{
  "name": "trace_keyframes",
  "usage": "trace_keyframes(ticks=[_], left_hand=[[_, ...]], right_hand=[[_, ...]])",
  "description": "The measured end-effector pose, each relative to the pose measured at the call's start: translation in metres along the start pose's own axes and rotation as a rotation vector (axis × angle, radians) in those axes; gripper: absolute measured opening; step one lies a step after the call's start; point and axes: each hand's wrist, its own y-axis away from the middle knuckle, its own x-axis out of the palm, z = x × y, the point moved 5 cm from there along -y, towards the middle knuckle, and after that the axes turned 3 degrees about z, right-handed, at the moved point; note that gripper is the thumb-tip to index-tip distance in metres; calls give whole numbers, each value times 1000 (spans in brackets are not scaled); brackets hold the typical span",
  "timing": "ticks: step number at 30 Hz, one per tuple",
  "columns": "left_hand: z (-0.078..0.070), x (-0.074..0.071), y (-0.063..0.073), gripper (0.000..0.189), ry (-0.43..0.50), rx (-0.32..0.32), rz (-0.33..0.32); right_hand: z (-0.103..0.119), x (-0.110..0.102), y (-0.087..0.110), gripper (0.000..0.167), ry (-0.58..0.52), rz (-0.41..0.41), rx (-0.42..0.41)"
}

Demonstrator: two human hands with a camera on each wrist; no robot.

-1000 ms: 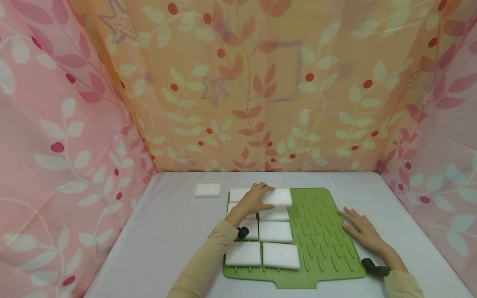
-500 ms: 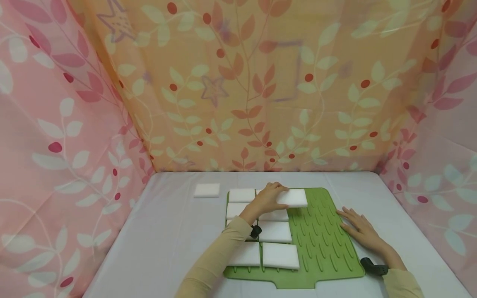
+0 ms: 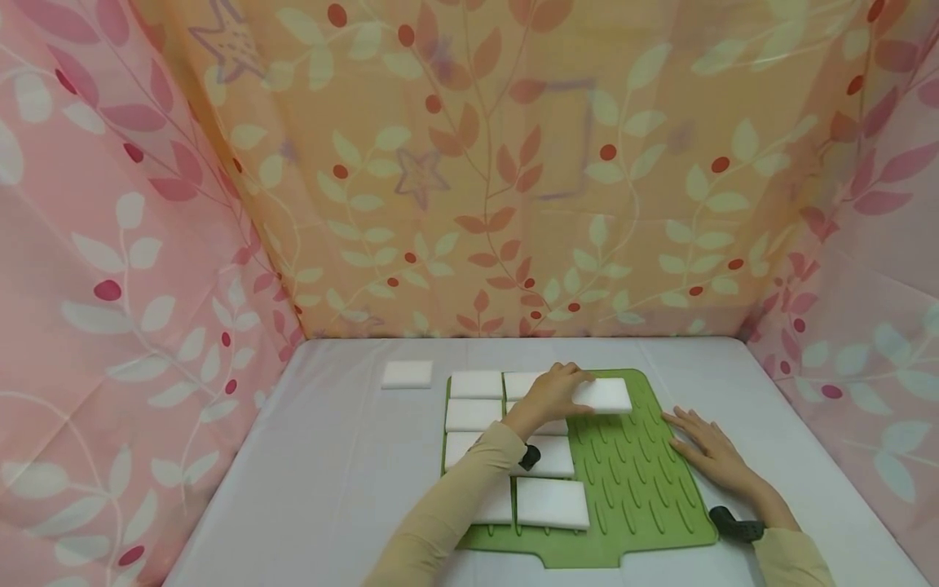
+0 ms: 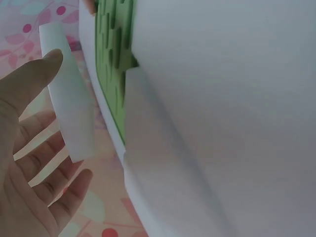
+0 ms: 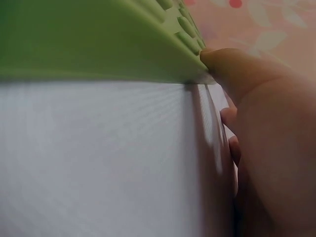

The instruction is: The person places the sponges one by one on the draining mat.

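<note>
My left hand (image 3: pixel 548 398) pinches a white sponge (image 3: pixel 609 395) over the upper right part of the green drying mat (image 3: pixel 638 489). In the left wrist view the thumb presses one face of that sponge (image 4: pixel 71 94), with the fingers behind it. Several more white sponges (image 3: pixel 552 503) lie in two columns on the mat's left half, some partly hidden by my left arm. My right hand (image 3: pixel 713 458) rests with fingers extended at the mat's right edge. In the right wrist view its thumb touches the green rim (image 5: pixel 182 64).
One more white sponge (image 3: pixel 407 374) lies on the white tabletop (image 3: pixel 315 456), left of the mat's far corner. Floral curtains (image 3: pixel 469 204) stand behind the table and along both sides. A short tab (image 3: pixel 583 556) sticks out from the mat's near edge.
My left hand has carried its sponge rightward, from above the second column to over the mat's ridged right half. The right hand has stayed at the mat's edge.
</note>
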Motion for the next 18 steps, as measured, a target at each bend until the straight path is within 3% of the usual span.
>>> trace_keyframes(ticks=[7, 18], left_hand=[[-9, 13, -9, 60, -105, -8, 17], [-13, 27, -15, 62, -156, -101, 80]], right_hand=[[0, 1, 1, 49, -7, 12, 7], [-1, 0, 1, 49, -5, 9, 7]])
